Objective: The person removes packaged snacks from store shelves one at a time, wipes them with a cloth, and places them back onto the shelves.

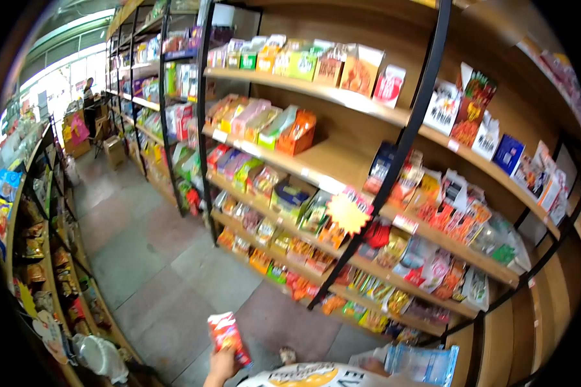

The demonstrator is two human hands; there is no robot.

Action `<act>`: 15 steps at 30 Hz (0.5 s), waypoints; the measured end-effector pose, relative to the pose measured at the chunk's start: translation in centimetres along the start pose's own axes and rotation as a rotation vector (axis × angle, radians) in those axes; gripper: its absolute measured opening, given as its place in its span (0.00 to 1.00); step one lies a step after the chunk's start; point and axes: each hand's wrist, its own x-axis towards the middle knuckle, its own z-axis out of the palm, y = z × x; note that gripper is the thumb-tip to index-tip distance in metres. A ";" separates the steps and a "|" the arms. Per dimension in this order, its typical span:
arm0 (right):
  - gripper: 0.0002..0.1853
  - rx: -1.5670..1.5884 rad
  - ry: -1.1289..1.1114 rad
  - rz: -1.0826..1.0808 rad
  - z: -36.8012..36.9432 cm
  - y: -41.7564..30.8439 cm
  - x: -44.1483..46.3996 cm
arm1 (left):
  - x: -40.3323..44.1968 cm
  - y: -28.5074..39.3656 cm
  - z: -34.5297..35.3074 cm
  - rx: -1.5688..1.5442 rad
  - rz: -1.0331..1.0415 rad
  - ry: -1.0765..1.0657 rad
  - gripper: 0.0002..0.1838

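Observation:
My left hand is closed around the lower part of a red snack packet with a white top edge, held above the tiled floor. At the bottom right, my right hand shows only in part, beside a clear plastic package with blue edges; its fingers are mostly hidden. Between the two hands is the front of a white printed shirt.
Wooden shelves with black posts hold packaged snacks on the right. A curved lower shelf unit runs along the left. The tiled floor leads toward a person and a cardboard box.

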 end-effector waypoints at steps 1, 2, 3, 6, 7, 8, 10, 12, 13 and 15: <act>0.19 0.055 -0.035 0.044 -0.4 0.7 -0.9 | -0.7 -0.5 -0.2 -0.001 -0.100 -0.033 0.20; 0.22 0.103 -0.066 0.071 -1.2 0.7 -2.1 | -1.8 -0.9 -0.3 -0.001 -0.196 -0.072 0.20; 0.24 0.151 -0.085 0.092 -1.9 0.4 -3.3 | -2.4 -1.4 -0.5 0.005 -0.260 -0.097 0.21; 0.31 0.259 -0.082 0.088 -3.8 -1.0 -5.4 | -3.1 -1.6 -1.4 0.067 -0.321 -0.125 0.21; 0.30 0.205 -0.026 0.069 -1.6 0.5 -2.5 | -2.9 -2.3 -1.0 0.054 -0.339 -0.098 0.20; 0.30 0.150 0.031 0.053 -0.2 1.2 -0.3 | -2.9 -2.8 -0.8 0.043 -0.354 -0.068 0.19; 0.29 0.233 0.065 -0.006 -1.2 -1.2 -1.3 | -2.6 -2.5 -1.7 0.025 -0.279 -0.042 0.18; 0.29 0.296 0.037 -0.078 -3.1 -4.4 -1.9 | -1.9 -1.8 -2.4 0.016 -0.200 0.018 0.17; 0.30 0.270 0.018 -0.050 -2.5 -5.0 0.0 | -1.6 -1.3 -2.7 0.020 -0.188 0.016 0.17; 0.31 0.298 0.010 -0.078 -2.5 -5.9 0.9 | -1.4 -0.6 -3.1 -0.014 -0.104 0.122 0.16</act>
